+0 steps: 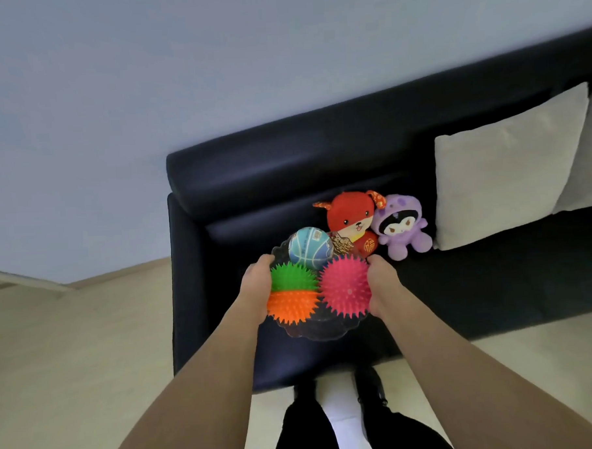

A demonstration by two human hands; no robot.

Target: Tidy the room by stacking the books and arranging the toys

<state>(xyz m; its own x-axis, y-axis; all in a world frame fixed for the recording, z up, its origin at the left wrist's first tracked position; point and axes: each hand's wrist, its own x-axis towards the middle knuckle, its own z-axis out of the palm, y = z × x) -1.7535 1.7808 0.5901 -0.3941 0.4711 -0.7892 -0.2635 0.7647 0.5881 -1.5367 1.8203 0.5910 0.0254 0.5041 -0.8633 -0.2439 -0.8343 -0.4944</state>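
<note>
A clear scalloped tray point(321, 332) is held over the black sofa seat by both hands. My left hand point(256, 283) grips its left rim and my right hand point(383, 281) grips its right rim. On the tray lie a green-and-orange spiky ball point(292, 292), a pink spiky ball point(346, 286) and a blue ball point(310, 247) with basketball lines. Behind the tray, a red plush dog point(352, 218) and a purple plush octopus point(403, 226) sit against the sofa back. No books are in view.
The black sofa point(285, 177) runs from the middle to the right, its armrest on the left. A cream cushion point(502, 167) leans at the right, with a second one point(590, 164) beside it. Pale floor point(73, 353) lies to the left. My dark-trousered legs point(330, 426) stand at the sofa's front.
</note>
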